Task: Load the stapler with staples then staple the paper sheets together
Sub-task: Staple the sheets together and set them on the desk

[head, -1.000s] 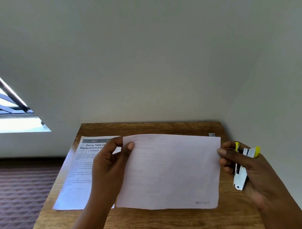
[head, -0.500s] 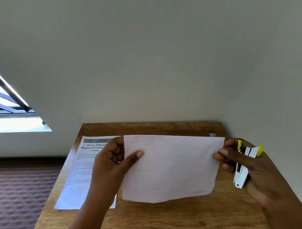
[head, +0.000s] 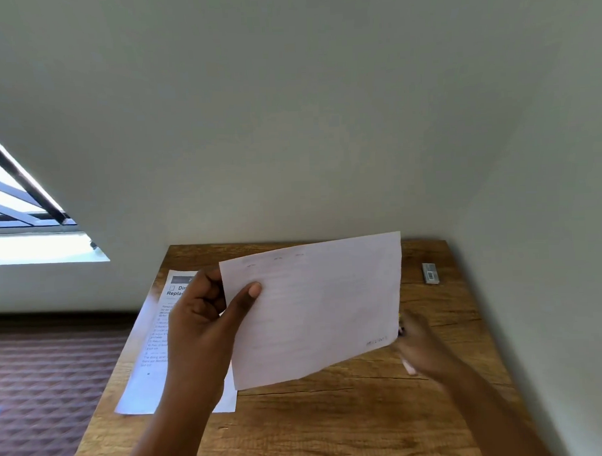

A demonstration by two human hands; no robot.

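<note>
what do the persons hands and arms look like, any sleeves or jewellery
Both forearms are bare with no sleeves in view. The left hand shows no rings, watch or gloves, and its thumbnail is short and plain. The right hand is motion-blurred, so any detail there is unclear.

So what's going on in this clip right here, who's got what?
A person at a wooden table holds a blank-sided sheet in the air with the left hand, thumb pinching its left edge. The right hand is blurred at the sheet's lower right corner; something white and yellow shows at it, likely the stapler, but the grip cannot be made out. A printed sheet lies flat on the table's left side, and a strip of staples lies near the far right corner.
</note>
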